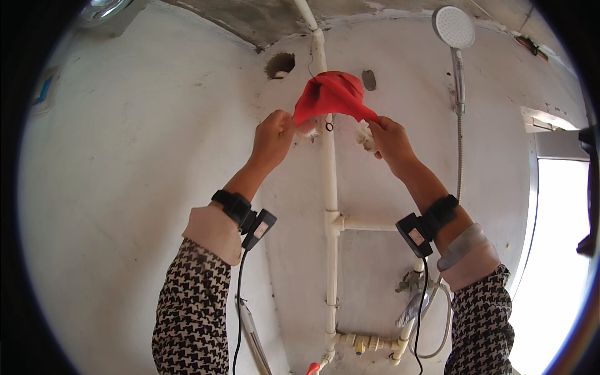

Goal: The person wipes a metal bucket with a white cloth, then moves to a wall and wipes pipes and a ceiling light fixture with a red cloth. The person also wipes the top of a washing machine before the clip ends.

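Both arms reach up, and a red cloth (335, 96) is stretched between my two hands in front of a vertical white plastic pipe (331, 187). My left hand (274, 136) grips the cloth's lower left corner. The lower right corner is pinched in my right hand (391, 140). Behind the cloth, a thin wire with a small dark ring (329, 126) hangs against the pipe. A whitish lump (365, 137) shows on the wall beside my right fingers; its material is unclear.
A shower head (453, 27) on a metal hose is mounted at the right. Lower down are a mixer tap (415, 281) and a pipe valve (360, 347). A round hole (280, 65) opens in the wall. Bright light enters the doorway (558, 243). Cables hang from both wrist devices.
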Available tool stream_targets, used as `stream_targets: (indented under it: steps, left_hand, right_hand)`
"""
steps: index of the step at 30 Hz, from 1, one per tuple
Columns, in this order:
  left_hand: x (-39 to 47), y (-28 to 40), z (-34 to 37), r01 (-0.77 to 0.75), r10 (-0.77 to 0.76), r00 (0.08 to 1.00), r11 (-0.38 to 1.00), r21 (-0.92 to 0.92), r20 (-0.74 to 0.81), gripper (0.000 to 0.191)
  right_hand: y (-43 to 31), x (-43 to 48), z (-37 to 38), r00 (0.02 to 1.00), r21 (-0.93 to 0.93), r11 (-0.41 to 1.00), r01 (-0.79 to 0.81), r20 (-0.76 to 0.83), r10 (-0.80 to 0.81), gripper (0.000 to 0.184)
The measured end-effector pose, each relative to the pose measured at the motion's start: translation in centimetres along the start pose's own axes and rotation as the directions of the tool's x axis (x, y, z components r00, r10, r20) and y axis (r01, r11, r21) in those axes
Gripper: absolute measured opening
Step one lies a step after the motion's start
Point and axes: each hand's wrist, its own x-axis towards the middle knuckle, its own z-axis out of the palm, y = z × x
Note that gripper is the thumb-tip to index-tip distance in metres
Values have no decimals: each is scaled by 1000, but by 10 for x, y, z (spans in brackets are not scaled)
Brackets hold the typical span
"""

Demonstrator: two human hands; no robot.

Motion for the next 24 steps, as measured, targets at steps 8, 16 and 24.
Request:
stream_targets:
  steps: [8, 16, 24]
  left_hand:
    - [57, -19, 25, -247, 265, 962, 947, 206, -66, 27]
    - [102, -23, 35, -288, 280, 957, 906, 311, 70, 44]
    - [100, -15, 33, -356, 335, 933, 801, 482, 133, 25]
  right_hand:
    - [2, 3, -9, 997, -92, 995, 32, 78, -24, 22]
    - [-12, 6, -18, 980, -102, 989, 104, 178, -84, 21]
    - [-48, 37, -23, 957, 387, 895, 223, 87, -276, 24]
